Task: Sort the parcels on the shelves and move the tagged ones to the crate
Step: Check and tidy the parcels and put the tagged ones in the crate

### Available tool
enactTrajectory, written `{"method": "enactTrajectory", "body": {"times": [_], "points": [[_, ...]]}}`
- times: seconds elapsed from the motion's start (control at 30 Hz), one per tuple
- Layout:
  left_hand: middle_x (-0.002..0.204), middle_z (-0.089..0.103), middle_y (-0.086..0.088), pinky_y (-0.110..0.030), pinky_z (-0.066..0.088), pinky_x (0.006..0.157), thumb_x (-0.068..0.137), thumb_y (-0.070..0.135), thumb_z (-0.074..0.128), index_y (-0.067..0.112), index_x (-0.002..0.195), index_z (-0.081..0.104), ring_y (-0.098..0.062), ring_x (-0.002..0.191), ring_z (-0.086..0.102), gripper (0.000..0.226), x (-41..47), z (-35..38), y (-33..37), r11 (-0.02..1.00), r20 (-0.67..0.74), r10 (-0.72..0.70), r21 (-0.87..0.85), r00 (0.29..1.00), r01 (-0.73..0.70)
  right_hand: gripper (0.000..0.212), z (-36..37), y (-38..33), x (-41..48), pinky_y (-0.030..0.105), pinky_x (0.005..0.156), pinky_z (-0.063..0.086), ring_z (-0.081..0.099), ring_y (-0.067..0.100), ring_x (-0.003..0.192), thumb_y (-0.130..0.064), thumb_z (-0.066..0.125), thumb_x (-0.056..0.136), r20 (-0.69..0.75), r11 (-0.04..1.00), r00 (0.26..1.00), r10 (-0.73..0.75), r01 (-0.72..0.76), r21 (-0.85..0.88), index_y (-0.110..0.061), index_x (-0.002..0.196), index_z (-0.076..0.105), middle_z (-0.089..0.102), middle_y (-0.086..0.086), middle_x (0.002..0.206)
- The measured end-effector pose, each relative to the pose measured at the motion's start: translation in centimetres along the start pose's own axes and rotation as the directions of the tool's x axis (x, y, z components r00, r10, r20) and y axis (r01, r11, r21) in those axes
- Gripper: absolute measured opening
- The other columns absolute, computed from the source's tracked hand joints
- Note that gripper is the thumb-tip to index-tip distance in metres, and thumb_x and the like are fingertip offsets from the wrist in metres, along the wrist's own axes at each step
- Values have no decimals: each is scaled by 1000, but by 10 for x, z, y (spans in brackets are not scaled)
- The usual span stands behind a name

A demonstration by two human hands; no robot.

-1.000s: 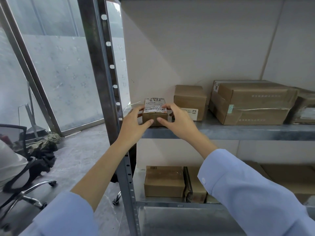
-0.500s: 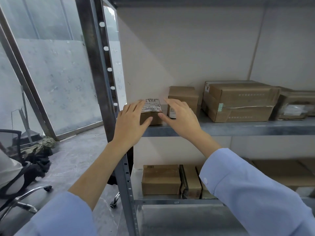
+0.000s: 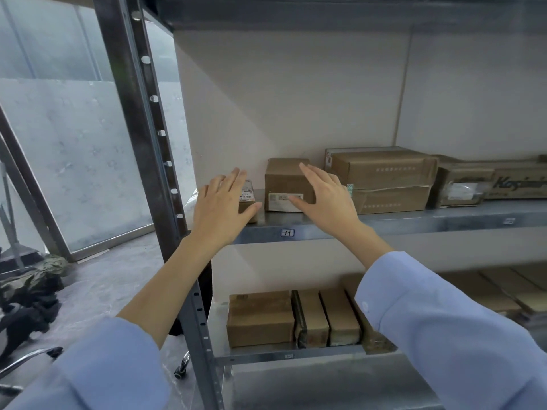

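A small brown parcel with a white label (image 3: 248, 194) sits at the left end of the metal shelf (image 3: 414, 220). My left hand (image 3: 223, 207) hovers in front of it with straight fingers and hides most of it. To its right stands a taller cardboard box (image 3: 285, 179) with a label low on its front. In front of that box is my right hand (image 3: 325, 196), fingers straight, holding nothing. No crate is in view.
A large taped box (image 3: 381, 179) and a darker printed box (image 3: 491, 182) fill the shelf to the right. Several parcels (image 3: 293, 318) stand on the lower shelf. The steel upright (image 3: 148, 113) rises at left. An office chair (image 3: 26, 350) and dark clothes lie on the floor.
Both hands have let go of the small labelled parcel, which now rests on the shelf. My right hand has moved right, in front of the taller box.
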State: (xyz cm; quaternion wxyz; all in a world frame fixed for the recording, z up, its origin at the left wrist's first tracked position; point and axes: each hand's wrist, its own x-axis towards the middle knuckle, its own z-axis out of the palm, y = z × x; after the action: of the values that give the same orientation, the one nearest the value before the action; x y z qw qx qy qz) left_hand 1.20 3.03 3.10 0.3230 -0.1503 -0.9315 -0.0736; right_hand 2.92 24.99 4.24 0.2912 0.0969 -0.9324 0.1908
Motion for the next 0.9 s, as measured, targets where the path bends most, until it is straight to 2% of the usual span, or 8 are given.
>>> {"method": "enactTrajectory", "body": {"times": [0.17, 0.4, 0.57, 0.7, 0.9], "points": [[161, 23, 0, -42, 24, 113, 94, 61, 42, 21, 155, 20, -25, 143, 26, 76, 21, 6, 13, 999, 35, 1, -48, 999, 0, 77, -2, 16, 9, 41, 113, 31, 28, 26, 142, -48, 58, 93, 31, 997, 999, 38, -40, 63, -23, 156, 21, 30, -1, 158], [158, 32, -1, -43, 26, 111, 92, 61, 47, 22, 155, 21, -27, 140, 31, 78, 51, 18, 21, 993, 48, -21, -113, 999, 26, 77, 8, 27, 28, 41, 115, 29, 26, 26, 144, -43, 63, 92, 80, 967, 995, 56, -74, 244, -23, 155, 23, 31, 3, 157], [154, 38, -4, -46, 28, 110, 91, 62, 49, 23, 154, 23, -28, 138, 35, 79, 62, 26, 18, 994, 40, 1, -107, 999, 4, 78, 14, 35, 41, 29, 107, 30, 30, 23, 142, -41, 65, 91, 90, 960, 994, 61, -83, 269, -22, 154, 24, 33, 6, 155], [150, 44, -8, -46, 31, 107, 87, 67, 50, 25, 154, 23, -31, 135, 40, 83, 73, 33, 14, 992, 123, -4, -124, 992, 19, 81, 19, 41, 47, 19, 97, 26, 33, 22, 141, -39, 68, 90, 107, 939, 990, 95, -125, 319, -21, 155, 23, 36, 7, 154], [149, 46, -4, -46, 33, 107, 82, 69, 57, 30, 152, 24, -30, 133, 43, 87, 81, 39, 14, 974, 193, 0, -222, 981, 44, 87, 27, 47, 50, 20, 96, 30, 39, 23, 138, -40, 70, 88, 194, 880, 968, 161, -230, 415, -19, 155, 20, 43, 6, 150]]}}
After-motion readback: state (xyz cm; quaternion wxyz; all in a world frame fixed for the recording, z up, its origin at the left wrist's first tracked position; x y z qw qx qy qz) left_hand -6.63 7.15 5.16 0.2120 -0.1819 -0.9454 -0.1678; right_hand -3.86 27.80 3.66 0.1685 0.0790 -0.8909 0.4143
